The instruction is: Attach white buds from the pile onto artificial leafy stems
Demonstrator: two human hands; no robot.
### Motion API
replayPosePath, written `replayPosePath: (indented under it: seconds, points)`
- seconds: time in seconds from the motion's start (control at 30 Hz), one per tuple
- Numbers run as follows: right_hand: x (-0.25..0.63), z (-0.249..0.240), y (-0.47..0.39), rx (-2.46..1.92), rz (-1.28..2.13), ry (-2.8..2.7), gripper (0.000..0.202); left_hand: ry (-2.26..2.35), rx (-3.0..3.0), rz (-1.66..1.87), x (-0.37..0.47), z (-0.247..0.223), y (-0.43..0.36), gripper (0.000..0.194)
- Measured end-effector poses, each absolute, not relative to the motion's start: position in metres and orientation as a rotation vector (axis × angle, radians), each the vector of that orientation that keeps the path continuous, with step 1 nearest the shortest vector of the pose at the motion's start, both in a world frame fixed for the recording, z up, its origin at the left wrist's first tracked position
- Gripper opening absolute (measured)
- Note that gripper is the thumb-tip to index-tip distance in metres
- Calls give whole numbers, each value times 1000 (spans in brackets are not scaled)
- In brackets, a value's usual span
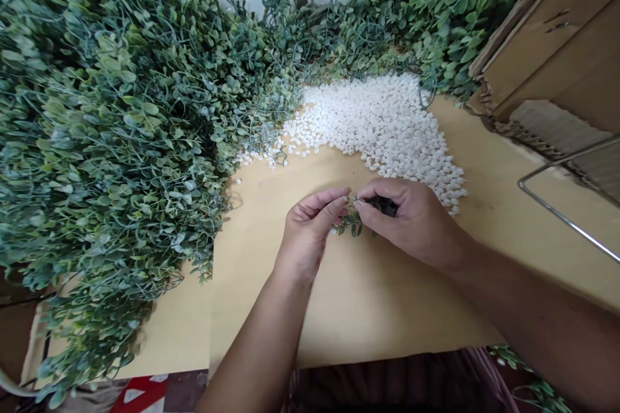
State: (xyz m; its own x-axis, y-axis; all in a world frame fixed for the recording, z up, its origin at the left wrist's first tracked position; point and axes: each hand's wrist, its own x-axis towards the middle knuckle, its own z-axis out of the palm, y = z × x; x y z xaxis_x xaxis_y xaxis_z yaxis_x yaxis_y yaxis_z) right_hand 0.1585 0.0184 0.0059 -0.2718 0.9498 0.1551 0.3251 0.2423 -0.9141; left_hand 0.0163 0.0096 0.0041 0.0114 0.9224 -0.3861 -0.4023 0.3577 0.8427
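Observation:
Both hands meet over the middle of the tan tabletop. My left hand pinches a part of a small green leafy sprig, thumb against forefinger. Just to its right, my right hand pinches the same sprig near its top; something dark shows inside its curled fingers. The fingertips of the two hands are a small gap apart. A tiny white piece shows under my left fingertips. Beyond the hands lies a wide spread of small white pieces.
A large heap of green artificial foliage covers the left side, and more foliage lines the back. At the right stand a torn cardboard box and a bent metal rod. The table's front edge is near my forearms.

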Motion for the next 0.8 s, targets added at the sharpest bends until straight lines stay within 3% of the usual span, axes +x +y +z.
replayPosePath:
  seconds: [0.57,0.8]
  points:
    - [157,3,16,-1231,927,-1762,14,1096,693,1126,16,-3,10,14]
    - [153,1,16,-1234,1044,-1649,15,1124,721,1113,14,-4,12,13]
